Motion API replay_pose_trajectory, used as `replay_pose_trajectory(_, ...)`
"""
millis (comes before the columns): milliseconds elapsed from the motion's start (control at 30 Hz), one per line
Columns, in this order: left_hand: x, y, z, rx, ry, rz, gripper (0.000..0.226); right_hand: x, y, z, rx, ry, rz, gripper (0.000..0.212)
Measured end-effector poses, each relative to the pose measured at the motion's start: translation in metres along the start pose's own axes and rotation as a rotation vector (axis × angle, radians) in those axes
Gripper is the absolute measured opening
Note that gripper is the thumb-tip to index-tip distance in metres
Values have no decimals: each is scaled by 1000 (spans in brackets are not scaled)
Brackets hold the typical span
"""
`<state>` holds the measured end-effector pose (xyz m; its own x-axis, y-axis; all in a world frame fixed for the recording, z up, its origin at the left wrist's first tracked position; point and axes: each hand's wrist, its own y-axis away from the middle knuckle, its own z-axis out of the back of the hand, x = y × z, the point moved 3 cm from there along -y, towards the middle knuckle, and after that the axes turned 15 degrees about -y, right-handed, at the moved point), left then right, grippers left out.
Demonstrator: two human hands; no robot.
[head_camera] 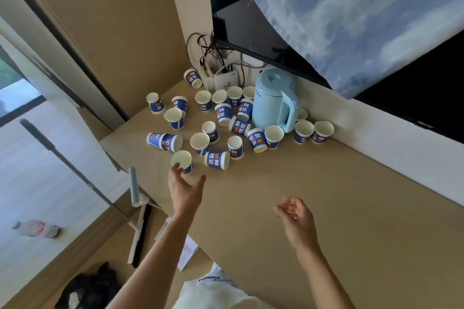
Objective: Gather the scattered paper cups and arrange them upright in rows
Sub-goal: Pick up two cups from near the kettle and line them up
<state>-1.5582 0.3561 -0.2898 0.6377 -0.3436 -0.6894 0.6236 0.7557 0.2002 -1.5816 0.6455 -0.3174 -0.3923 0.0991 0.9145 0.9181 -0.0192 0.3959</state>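
Note:
Several blue-and-white paper cups lie scattered over the far part of the beige table (pixel 313 208). Some stand upright, some upside down, others lie on their sides. The nearest cup (pixel 182 161) stands upright close to the table's left edge. My left hand (pixel 184 189) is open just in front of it, fingertips touching its near side, thumb spread to the right. A cup on its side (pixel 217 159) lies right of that one. Another pair of nested cups (pixel 164 141) lies sideways further left. My right hand (pixel 297 218) hovers over bare table, fingers loosely curled, holding nothing.
A light blue electric kettle (pixel 275 101) stands among the cups near the wall. White boxes with tangled cables (pixel 221 78) sit in the back corner under a dark screen (pixel 263 40). A squeegee mop (pixel 135 228) leans beside the table's left edge; a plastic bottle (pixel 35 228) lies on the floor.

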Motion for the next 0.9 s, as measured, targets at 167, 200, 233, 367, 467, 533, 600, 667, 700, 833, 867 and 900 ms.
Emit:
replay_pose_trajectory(167, 17, -77, -7, -8, -140, 4, 95, -4, -10, -41, -17, 23, -20, 23)
replay_pose_trajectory(200, 20, -91, -11, 11, -183, -18, 97, -7, -12, -49, -23, 27, -21, 23)
replay_pose_trajectory(233, 20, -101, -14, 29, -234, -51, 98, -7, -12, -55, -25, 29, -23, 24)
replay_pose_trajectory(367, 30, -131, -29, 132, -463, -145, 104, -15, -13, -82, -19, 50, -55, 25)
replay_pose_trajectory(467, 38, -140, -35, 162, -572, -198, 96, -16, -16, -97, -6, 84, -60, 25)
replay_pose_trajectory(533, 44, -141, -35, 166, -600, -225, 86, -12, -21, -104, -3, 101, -50, 26)
replay_pose_trajectory(600, 47, -140, -32, 183, -621, -259, 80, -6, -26, -111, -5, 116, -46, 27)
replay_pose_trajectory(667, 43, -134, -26, 207, -624, -308, 79, 0, -29, -118, 6, 146, -24, 30)
replay_pose_trajectory(700, 36, -129, -22, 226, -609, -344, 78, 3, -29, -121, 25, 183, -3, 33)
replay_pose_trajectory(833, -1, -89, -12, 441, -486, -536, 72, 12, -29, -139, 212, 464, 110, 68)
replay_pose_trajectory(867, -9, -79, -11, 504, -457, -570, 70, 14, -28, -143, 265, 505, 128, 78)
replay_pose_trajectory(900, -17, -70, -11, 548, -445, -608, 70, 15, -27, -146, 301, 530, 140, 85)
